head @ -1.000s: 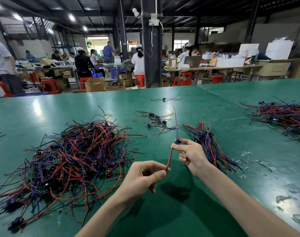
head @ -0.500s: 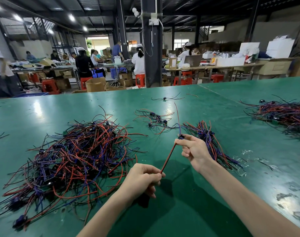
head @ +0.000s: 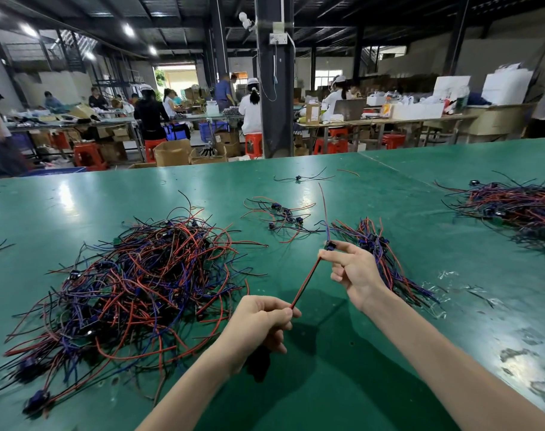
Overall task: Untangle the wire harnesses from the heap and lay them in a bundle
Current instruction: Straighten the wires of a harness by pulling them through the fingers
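A big tangled heap of red, blue and black wire harnesses [head: 131,284] lies on the green table [head: 342,384] to my left. One wire harness [head: 307,283] is stretched taut above the table between my hands. My left hand [head: 260,321] pinches its red lower end. My right hand [head: 352,269] pinches its small black connector, and thin wires rise from there. Just behind my right hand lies the laid-out bundle [head: 380,253] of straightened harnesses.
A small loose cluster of harnesses [head: 282,217] lies further back, and a single black one [head: 299,178] beyond it. Another large pile [head: 520,209] sits at the far right. Scraps of clear plastic [head: 445,281] lie right of the bundle. People work at benches behind the table.
My hands have drawn apart and the red wire between them has lengthened and gone taut. My left hand has moved down toward me, my right hand slightly away.
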